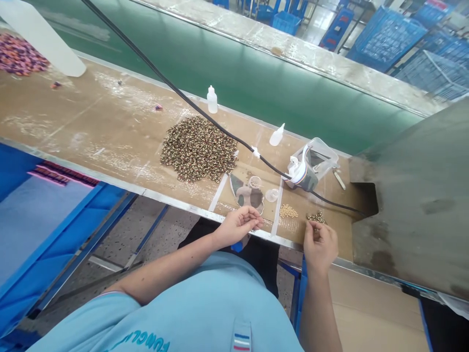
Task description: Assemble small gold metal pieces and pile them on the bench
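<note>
gold-and-brown beads (318, 214) lie in a small heap on the bench, right at the fingertips of the right hand (322, 248), whose thumb and fingers are curled together; whether a bead is between them i cannot tell. the left hand (240, 227) has its fingertips drawn together near the front edge, and its grasp is unclear too.

between the hands sits a patch of tan beads (288, 211); beyond the left hand are a clear plastic sheet (251, 193) and a small round dish (271, 195). farther off come a clear tub (326, 159), two white squeeze bottles (212, 99) and a large mound of gold-and-brown pieces (200, 146). a black cable (176, 90) slants across the view, passing in front of the tub.

the small heap, partly hidden by the fingers, runs longest from left to right; single beads are too small to show a direction.

brown covering, scuffed and taped, tops the bench (120, 132). behind it stretches a green belt (256, 83), then blue crates (386, 36).
</note>
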`<state>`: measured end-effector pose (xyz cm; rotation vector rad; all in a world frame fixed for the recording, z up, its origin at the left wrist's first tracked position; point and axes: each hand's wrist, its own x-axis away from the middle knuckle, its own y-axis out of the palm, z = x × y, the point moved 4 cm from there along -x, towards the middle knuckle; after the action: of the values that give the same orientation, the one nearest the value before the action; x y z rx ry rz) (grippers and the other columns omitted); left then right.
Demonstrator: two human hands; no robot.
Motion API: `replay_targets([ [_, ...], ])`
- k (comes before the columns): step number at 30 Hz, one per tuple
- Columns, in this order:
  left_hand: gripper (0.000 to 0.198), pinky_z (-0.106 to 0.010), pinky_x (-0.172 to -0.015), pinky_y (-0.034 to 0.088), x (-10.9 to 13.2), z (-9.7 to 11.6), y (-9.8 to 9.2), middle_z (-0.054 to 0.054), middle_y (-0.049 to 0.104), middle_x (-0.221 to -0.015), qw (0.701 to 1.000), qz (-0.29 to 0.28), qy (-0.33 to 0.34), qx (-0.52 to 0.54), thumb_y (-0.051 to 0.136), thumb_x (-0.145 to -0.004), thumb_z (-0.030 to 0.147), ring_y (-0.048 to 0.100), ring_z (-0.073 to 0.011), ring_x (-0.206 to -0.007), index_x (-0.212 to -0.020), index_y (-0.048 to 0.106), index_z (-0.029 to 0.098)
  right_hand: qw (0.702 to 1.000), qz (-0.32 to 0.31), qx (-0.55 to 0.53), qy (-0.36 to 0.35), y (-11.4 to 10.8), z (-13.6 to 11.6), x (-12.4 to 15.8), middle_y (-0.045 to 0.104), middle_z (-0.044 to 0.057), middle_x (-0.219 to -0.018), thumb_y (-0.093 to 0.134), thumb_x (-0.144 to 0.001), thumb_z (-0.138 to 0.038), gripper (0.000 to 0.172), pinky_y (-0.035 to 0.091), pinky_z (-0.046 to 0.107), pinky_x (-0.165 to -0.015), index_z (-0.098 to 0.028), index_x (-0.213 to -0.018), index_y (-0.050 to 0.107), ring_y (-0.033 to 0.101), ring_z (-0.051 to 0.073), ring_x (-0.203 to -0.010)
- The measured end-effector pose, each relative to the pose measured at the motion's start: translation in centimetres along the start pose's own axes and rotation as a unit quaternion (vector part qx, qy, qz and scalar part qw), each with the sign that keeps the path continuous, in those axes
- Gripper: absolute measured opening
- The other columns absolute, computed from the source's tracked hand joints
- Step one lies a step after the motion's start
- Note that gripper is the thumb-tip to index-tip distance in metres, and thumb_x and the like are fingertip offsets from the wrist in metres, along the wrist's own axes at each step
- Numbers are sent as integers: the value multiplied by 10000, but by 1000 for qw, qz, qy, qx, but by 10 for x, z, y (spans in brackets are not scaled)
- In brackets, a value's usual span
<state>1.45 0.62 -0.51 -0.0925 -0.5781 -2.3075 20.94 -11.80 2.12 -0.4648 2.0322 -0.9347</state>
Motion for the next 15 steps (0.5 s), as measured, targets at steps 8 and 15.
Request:
replay_targets([
  [8, 231, -265, -735, 499, 0, 2, 0, -40, 651, -815, 1000, -7, -9, 0, 667, -743, 307, 635, -115, -750, -831, 541, 135, 982, -127, -58, -127, 15, -30, -2, 617, 13, -719, 516, -860, -314, 188, 381, 282, -640, -194, -759, 619, 502, 118, -583],
  [15, 247, -272, -740, 502, 0, 4, 1, -38, 651, -817, 1000, -22, -15, 3, 674, -737, 320, 639, -120, -758, -830, 536, 137, 978, -143, -48, -145, 17, -36, -4, 622, 9, -716, 513, -861, -307, 183, 367, 284, -637, -200, -757, 617, 518, 123, -601],
])
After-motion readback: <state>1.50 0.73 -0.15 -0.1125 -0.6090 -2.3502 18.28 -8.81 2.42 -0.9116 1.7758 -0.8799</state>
